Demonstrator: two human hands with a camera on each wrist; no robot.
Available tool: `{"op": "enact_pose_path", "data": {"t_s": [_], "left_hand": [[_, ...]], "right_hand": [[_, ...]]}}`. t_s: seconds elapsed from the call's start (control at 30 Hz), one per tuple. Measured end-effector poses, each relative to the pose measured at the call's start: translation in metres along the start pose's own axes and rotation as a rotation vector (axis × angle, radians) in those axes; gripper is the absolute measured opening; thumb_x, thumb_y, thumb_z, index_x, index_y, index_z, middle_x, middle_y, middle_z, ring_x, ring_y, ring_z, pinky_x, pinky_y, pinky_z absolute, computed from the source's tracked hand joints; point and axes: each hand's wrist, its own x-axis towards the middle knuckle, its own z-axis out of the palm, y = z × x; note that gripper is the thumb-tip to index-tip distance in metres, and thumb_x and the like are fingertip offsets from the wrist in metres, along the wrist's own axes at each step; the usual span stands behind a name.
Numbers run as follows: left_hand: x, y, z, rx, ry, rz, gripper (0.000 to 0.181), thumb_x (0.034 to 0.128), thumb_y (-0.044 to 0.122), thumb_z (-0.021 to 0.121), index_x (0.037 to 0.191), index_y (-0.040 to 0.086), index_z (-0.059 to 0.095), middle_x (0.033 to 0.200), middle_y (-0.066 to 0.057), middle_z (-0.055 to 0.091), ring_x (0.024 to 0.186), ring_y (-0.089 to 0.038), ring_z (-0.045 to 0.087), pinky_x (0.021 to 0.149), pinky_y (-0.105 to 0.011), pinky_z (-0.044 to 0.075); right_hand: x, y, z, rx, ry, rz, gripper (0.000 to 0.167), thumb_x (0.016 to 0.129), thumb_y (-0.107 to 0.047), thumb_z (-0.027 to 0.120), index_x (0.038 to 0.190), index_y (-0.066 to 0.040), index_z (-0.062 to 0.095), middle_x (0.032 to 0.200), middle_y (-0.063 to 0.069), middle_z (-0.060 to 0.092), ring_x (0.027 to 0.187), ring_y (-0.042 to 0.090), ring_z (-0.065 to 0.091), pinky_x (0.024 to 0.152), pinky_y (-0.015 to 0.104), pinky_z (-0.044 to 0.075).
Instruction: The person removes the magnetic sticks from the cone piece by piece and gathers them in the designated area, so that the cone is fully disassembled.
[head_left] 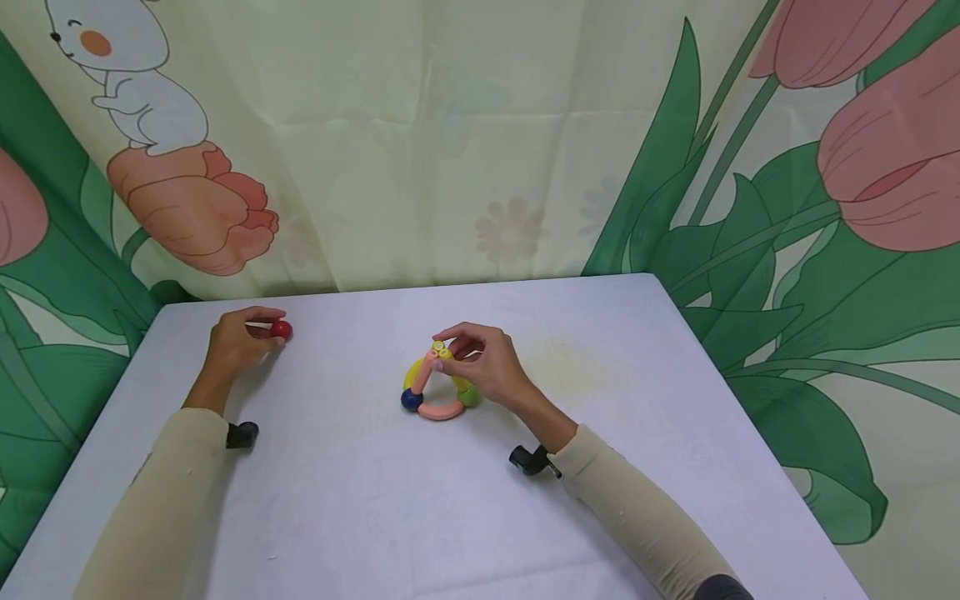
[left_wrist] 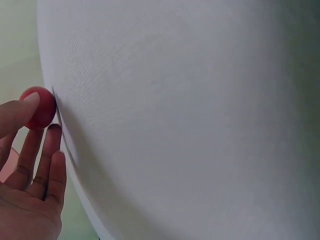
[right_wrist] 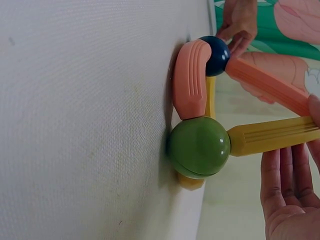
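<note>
At the table's far left, my left hand [head_left: 236, 340] pinches a red ball [head_left: 282, 330] between thumb and fingers; the left wrist view shows the ball [left_wrist: 44, 109] close to the white surface. Near the middle, my right hand [head_left: 491, 362] holds the upper ends of rods in a toy ball-and-rod frame. A dark blue ball [head_left: 411, 400] and a green ball [head_left: 468, 397] rest at its base, joined by a curved pink rod [head_left: 440, 412]. A straight pink rod [right_wrist: 267, 84] and a yellow rod [right_wrist: 272, 136] slant up from these balls. Fingers partly hide the top.
A white-covered table [head_left: 360, 500] lies beneath both hands. Behind it hangs a printed curtain [head_left: 420, 150] with tulips and a white animal. Small black wrist cameras [head_left: 531, 460] are strapped below the sleeves [head_left: 622, 508].
</note>
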Motion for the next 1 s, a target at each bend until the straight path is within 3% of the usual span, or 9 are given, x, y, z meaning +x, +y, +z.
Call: {"op": "enact_pose_path", "data": {"t_s": [0.43, 0.7, 1.0], "left_hand": [[-0.0025, -0.0019, -0.0025, 0.006, -0.013, 0.032, 0.054, 0.0966, 0.008, 0.077, 0.148, 0.007, 0.060, 0.145, -0.027, 0.059, 0.130, -0.046, 0.058, 0.102, -0.053, 0.059], [-0.0055, -0.0023, -0.0027, 0.010, -0.020, 0.041, 0.051, 0.0967, 0.007, 0.076, 0.146, 0.005, 0.061, 0.144, -0.028, 0.059, 0.130, -0.048, 0.057, 0.107, -0.060, 0.054], [-0.0083, -0.0012, -0.0017, 0.025, -0.006, 0.046, 0.047, 0.0980, 0.007, 0.074, 0.144, 0.004, 0.062, 0.143, -0.029, 0.060, 0.128, -0.047, 0.059, 0.106, -0.060, 0.054]], "right_hand": [[0.0010, 0.0027, -0.0008, 0.012, 0.004, -0.013, 0.029, 0.087, -0.024, 0.090, 0.115, -0.021, 0.081, 0.092, 0.006, 0.070, 0.086, 0.020, 0.070, 0.083, 0.030, 0.063], [0.0011, 0.0049, -0.0008, 0.013, 0.006, -0.022, 0.034, 0.087, -0.023, 0.090, 0.118, -0.014, 0.080, 0.092, 0.007, 0.071, 0.086, 0.021, 0.070, 0.082, 0.029, 0.062], [0.0009, 0.0055, -0.0003, 0.019, 0.006, -0.026, 0.030, 0.086, -0.023, 0.091, 0.115, -0.021, 0.081, 0.091, 0.007, 0.071, 0.086, 0.020, 0.070, 0.082, 0.029, 0.062]]}}
